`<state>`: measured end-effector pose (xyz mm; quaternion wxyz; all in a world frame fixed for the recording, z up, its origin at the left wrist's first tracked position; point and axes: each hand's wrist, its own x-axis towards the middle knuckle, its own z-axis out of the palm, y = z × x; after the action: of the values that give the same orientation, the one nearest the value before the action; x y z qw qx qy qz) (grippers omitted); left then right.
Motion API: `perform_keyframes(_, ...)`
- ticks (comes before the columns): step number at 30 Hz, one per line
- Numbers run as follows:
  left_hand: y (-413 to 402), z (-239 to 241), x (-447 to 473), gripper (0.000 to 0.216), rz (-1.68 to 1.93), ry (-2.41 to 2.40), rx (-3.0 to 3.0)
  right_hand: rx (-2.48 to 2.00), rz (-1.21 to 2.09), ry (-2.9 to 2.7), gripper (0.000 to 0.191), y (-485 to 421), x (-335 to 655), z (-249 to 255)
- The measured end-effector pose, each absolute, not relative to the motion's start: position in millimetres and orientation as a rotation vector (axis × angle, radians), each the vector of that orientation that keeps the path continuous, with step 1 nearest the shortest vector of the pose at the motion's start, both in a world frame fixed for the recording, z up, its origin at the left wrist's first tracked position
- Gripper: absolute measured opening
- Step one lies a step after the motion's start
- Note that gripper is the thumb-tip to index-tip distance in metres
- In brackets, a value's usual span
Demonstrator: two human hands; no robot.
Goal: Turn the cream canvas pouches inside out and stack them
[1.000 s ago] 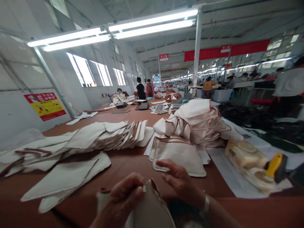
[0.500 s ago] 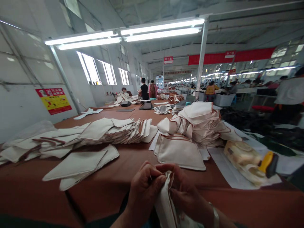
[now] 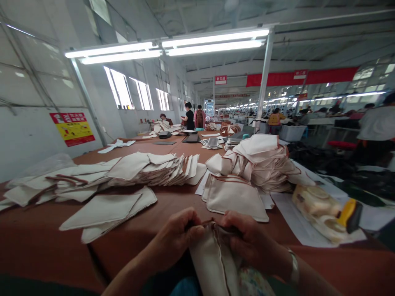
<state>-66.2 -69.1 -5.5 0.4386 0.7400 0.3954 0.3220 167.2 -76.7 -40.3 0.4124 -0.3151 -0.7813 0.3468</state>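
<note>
A cream fabric piece (image 3: 212, 259) with a brown-edged seam down its middle hangs at the table's front edge, held between both hands. My left hand (image 3: 180, 234) pinches its upper left corner between thumb and fingers. On the other side, my right hand (image 3: 247, 234) grips the upper right part; some of its fingers are hidden behind the cloth. Just beyond the hands lies a small stack of cream pieces with brown edging (image 3: 236, 197). To the left, a couple of loose cream pieces (image 3: 108, 213) overlap on the brown tabletop (image 3: 138, 238).
A long row of cream pieces (image 3: 145, 168) spreads across the left. A taller pile (image 3: 265, 164) stands at right, near a cream plastic container (image 3: 316, 205) and a yellow-and-black tool (image 3: 350, 216) on white paper (image 3: 296, 224). Coworkers (image 3: 189, 117) stand beyond the table.
My hands have moved apart, spreading the top of the fabric piece, so more of its seam shows. The view has shifted slightly.
</note>
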Motion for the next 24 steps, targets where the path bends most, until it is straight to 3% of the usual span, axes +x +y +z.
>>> perform_keyframes(5,-64,-6,-67,0.036,0.562,0.790,1.588,-0.840,0.741,-2.108,0.003,-81,170,-43)
perform_keyframes(19,-61,-27,-43,0.029,0.493,0.792,1.327,-0.882,1.134,-1.989,0.019,-88,174,-53)
perform_keyframes(24,-65,-26,-32,0.019,0.444,0.812,1.306,-0.915,0.698,-2.261,0.022,-93,172,-55)
